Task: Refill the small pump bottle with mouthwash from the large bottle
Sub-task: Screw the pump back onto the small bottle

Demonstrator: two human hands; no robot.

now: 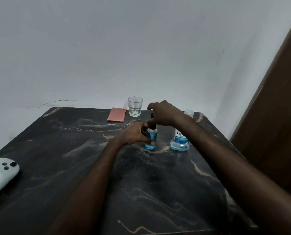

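Small pump bottle (151, 139), upright at frame centre, long axis vertical. Left hand (135, 133) wrapped around its body; right hand (161, 113) directly above, fingers pinched on the black pump top (152, 123). Large bottle (180, 140) just right, ungripped, low in liquid.

Plain grey-white wall (107, 48) fills upper frame (thin crack line at left, few dark specks at right), dark marble-look table (158, 192) with tan veining below, brown wooden panel (280, 116) along right edge, dim flat light
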